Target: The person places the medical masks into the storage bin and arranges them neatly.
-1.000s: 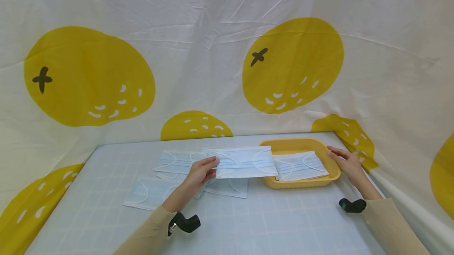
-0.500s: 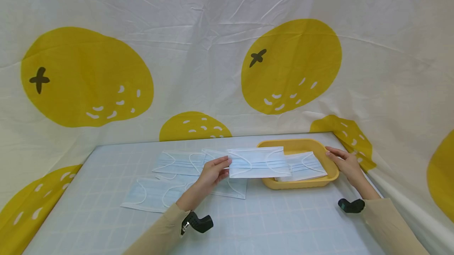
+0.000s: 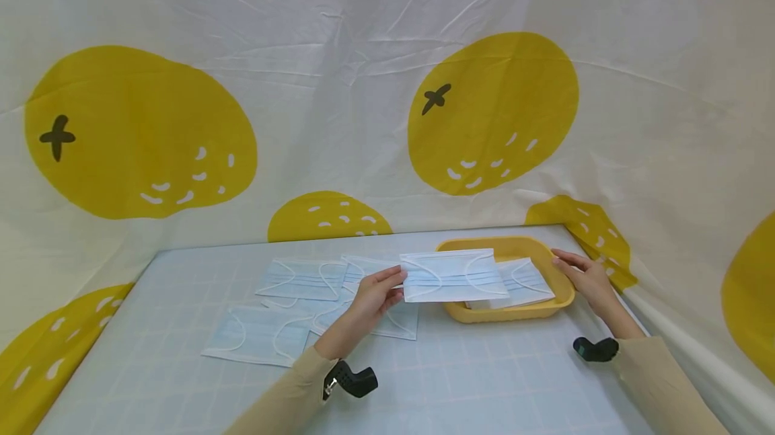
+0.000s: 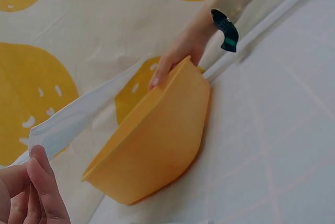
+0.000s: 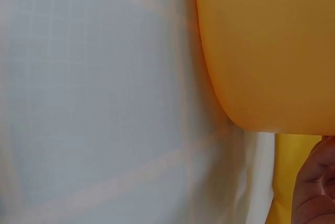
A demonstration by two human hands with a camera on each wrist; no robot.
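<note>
Pinching one short edge of a pale blue face mask point(image 3: 454, 276), the left hand point(image 3: 377, 302) holds it raised over the left part of a yellow tray point(image 3: 508, 316), which sits near the far right corner of the worktop point(image 3: 472, 381). The right hand point(image 3: 592, 284) grips the rim at the tray's right end. Stacked masks point(image 3: 525, 282) lie inside; loose masks point(image 3: 262, 334) overlap on the worktop, left of the tray. To lay this one neatly, best bring it further right, square above the others, lower its unsupported end flat, and keep the ear loops inside the rim.
</note>
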